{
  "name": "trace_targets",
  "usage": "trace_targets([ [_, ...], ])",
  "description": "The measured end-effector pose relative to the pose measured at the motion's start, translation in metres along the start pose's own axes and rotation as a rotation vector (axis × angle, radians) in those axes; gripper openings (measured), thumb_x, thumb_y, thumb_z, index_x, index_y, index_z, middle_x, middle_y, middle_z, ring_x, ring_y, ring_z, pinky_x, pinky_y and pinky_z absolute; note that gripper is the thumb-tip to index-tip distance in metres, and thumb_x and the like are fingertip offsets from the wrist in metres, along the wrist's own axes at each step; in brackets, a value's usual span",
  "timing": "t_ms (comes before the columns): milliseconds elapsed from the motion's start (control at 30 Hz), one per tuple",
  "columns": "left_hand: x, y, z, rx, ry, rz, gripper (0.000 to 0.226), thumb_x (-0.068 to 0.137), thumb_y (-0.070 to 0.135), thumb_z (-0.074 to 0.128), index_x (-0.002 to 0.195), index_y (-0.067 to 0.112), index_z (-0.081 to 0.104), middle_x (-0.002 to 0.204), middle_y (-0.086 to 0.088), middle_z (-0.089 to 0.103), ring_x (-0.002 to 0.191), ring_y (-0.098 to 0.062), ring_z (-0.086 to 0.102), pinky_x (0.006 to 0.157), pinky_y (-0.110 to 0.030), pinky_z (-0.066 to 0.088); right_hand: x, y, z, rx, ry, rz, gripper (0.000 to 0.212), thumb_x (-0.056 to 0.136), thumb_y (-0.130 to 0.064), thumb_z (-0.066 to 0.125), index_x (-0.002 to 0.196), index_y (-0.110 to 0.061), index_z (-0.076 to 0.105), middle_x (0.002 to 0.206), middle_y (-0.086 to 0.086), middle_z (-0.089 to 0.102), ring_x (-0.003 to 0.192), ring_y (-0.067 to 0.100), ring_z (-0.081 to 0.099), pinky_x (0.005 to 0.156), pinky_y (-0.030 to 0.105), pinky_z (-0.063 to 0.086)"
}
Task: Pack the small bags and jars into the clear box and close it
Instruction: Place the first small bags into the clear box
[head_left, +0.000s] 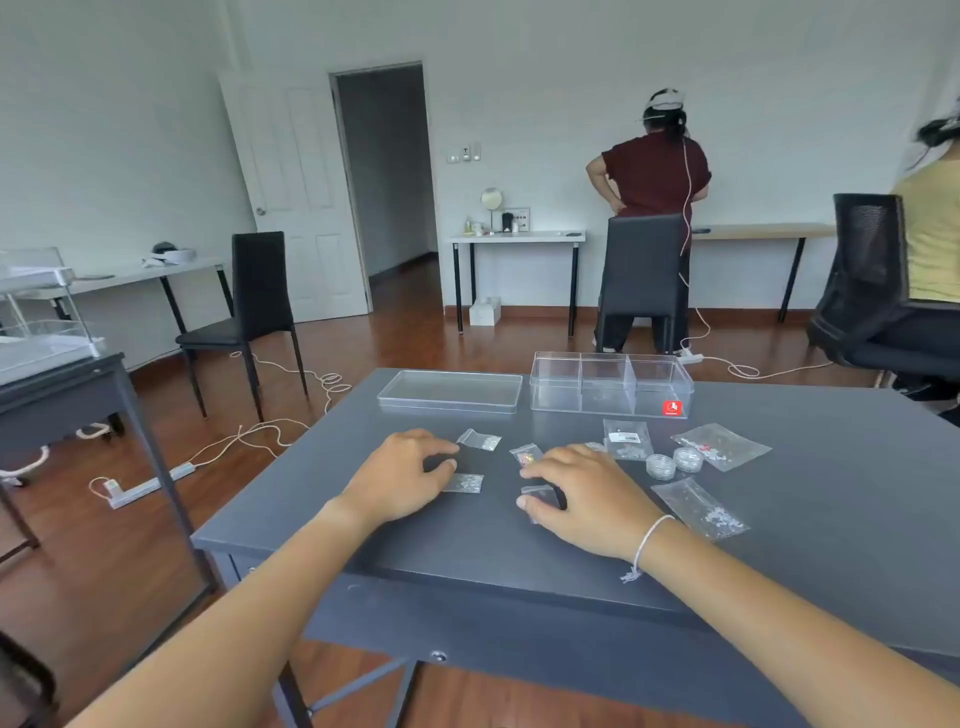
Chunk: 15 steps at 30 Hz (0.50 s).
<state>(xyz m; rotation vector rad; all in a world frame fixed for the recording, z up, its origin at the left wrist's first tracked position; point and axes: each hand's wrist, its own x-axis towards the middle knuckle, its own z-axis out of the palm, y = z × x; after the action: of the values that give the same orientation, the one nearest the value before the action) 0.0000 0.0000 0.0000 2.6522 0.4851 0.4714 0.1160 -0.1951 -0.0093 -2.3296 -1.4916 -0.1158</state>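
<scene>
The clear box, divided into three compartments and bearing a red sticker, stands open at the far side of the grey table. Its flat lid lies to its left. My left hand rests on the table with its fingertips touching a small bag; another small bag lies just beyond. My right hand presses its fingers and thumb on a small bag, with one more small bag ahead of it. Two round jars and several larger bags lie to the right.
A long bag lies right of my right wrist. Black chairs, white desks and two people stand beyond the table. Cables and a power strip run over the wooden floor at left. A clear case sits on a side table.
</scene>
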Motion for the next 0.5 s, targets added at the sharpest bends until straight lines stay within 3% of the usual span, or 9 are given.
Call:
trace_targets([
  [267,-0.0018,-0.0108,-0.0025,0.058,-0.068,0.009,0.032,0.084,0.028,0.057,0.115,0.019,0.063,0.105,-0.003,0.057,0.100,-0.019,0.051,0.089,-0.022,0.037,0.0079,-0.0007,0.0062,-0.041,0.006,-0.001,0.039,0.084,-0.049,0.049,0.110,-0.023,0.059,0.119,-0.003,0.055,0.118,0.019,0.041,0.102,0.033,0.028],
  [500,-0.0004,-0.0107,-0.0042,-0.016,-0.077,0.019,0.022,0.083,0.024,0.061,0.104,0.021,0.064,0.088,0.003,0.055,0.085,-0.014,0.053,0.085,-0.026,0.045,0.0092,-0.0032,0.0073,0.002,0.004,0.016,0.029,0.084,-0.045,0.051,0.098,-0.020,0.059,0.109,-0.002,0.056,0.106,0.020,0.043,0.095,0.030,0.031],
])
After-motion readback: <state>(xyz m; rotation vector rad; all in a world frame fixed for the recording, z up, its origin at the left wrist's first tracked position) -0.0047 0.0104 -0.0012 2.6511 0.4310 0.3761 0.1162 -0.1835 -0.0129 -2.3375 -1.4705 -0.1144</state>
